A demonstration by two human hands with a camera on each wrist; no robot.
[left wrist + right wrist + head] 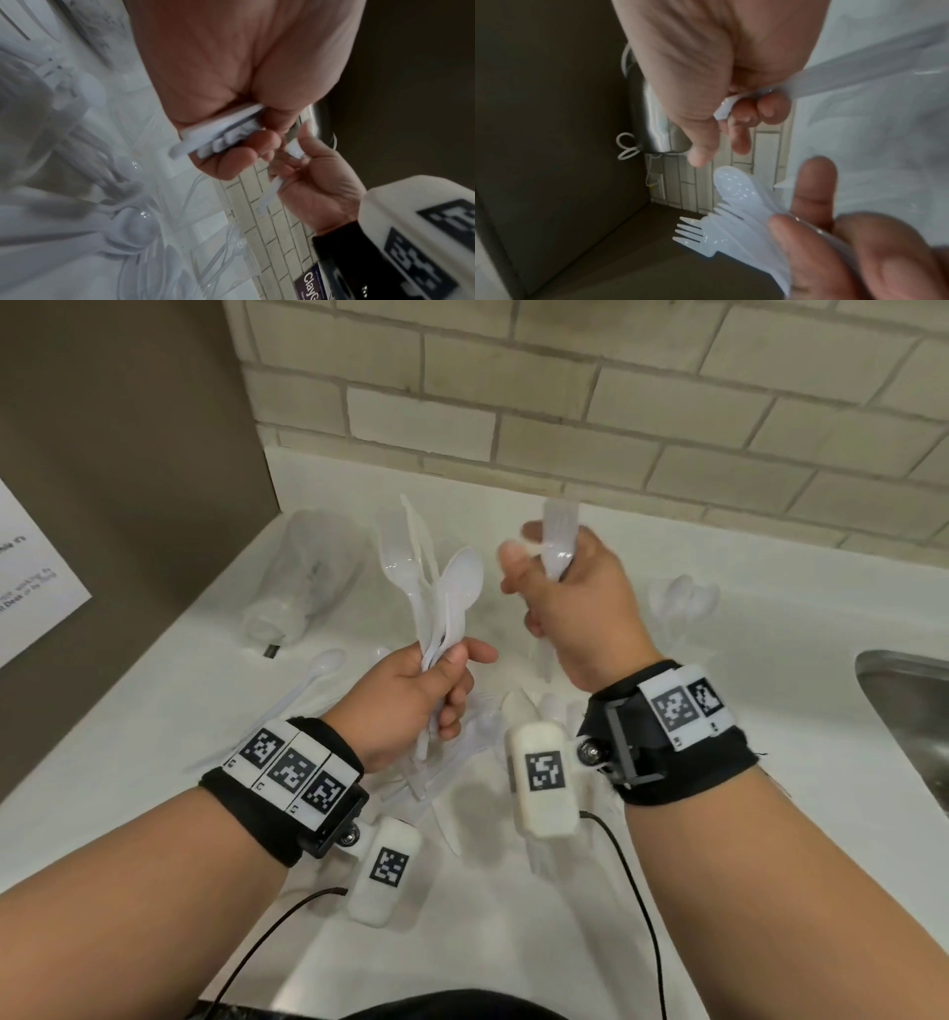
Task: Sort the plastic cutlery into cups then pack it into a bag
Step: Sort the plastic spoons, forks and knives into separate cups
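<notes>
Table [154,711]: white, carrying the whole job; brick wall behind, steel sink [914,706] at the right edge.
Cup on its side [303,577]: clear plastic, lying toward the back left corner of the table; contents too blurred to tell.
Far cup [683,603]: clear, to the right behind the right hand, spoon bowls sticking up out of it; judged the one sorted lot so far.
Loose cutlery [462,762]: white pieces scattered on the table under and between both wrists, a single spoon [318,667] lying apart to the left; unsorted yet.
Left hand [411,706]: grip closed round a mixed bundle [436,603] by the handles, raised off the table; spoons and forks fanned out upward, fork tines plain in the right wrist view.
Right hand [575,608]: grip narrow, fingers curled round a piece or two of white cutlery [560,536] held upright, near the left bundle but apart from it; kind of piece too blurred to tell.
Progress: early, by judgement; sorting under way, most pieces on the table or in hand.
Left to do: separating the bundle by kind into cups, clearing the table, then bagging; no bag in view.
</notes>
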